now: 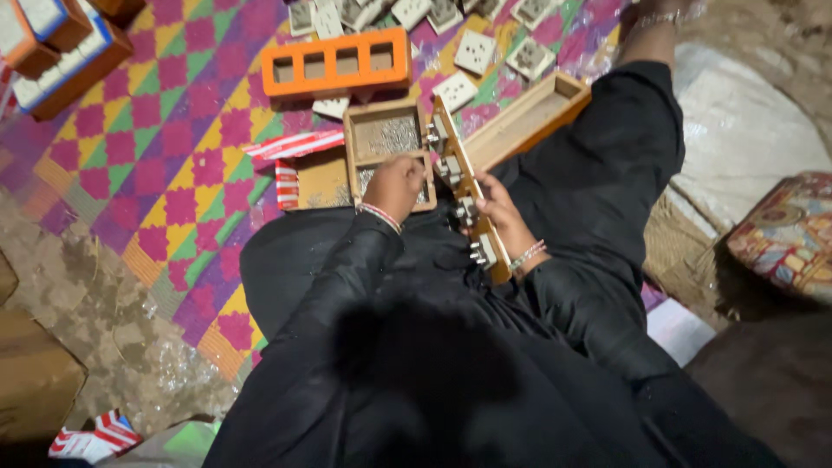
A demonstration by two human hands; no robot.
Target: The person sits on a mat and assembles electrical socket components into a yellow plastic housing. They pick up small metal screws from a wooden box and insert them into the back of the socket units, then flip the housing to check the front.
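While the person sits on the checkered mat [173,130] in black clothes, both hands are busy right in front of the lap. Left hand [394,186] w/ a red-white bangle is curled down into the near compartment of a small wooden tray [386,147]. It's a 2-compartment box, and the far one holds a heap of tiny silvery bits, prob screws, too small to tell. Can't see the fingertips, so can't tell if that hand is pinching anything or just resting there.

Right hand [503,212] is wrapped around a long wooden strip [464,195] tilted on edge, running from the tray's right side back toward the lap. It has abt 4 grey-white switch parts fitted along it. Grip looks firm, thumb on the near face.

Other stuff on the mat:
- orange frame [334,62] w/ 4 square cutouts, just beyond the tray toward the mat's far edge
- a long open wooden box [529,117] touching the strip's far end, angled to the right
- loose white socket plates [459,61] scattered along the far edge
- red-white striped packet [290,147] left of the tray
- orange cartons [61,52] at the far left corner

A patterned cushion [784,234] sits off the mat, far right.
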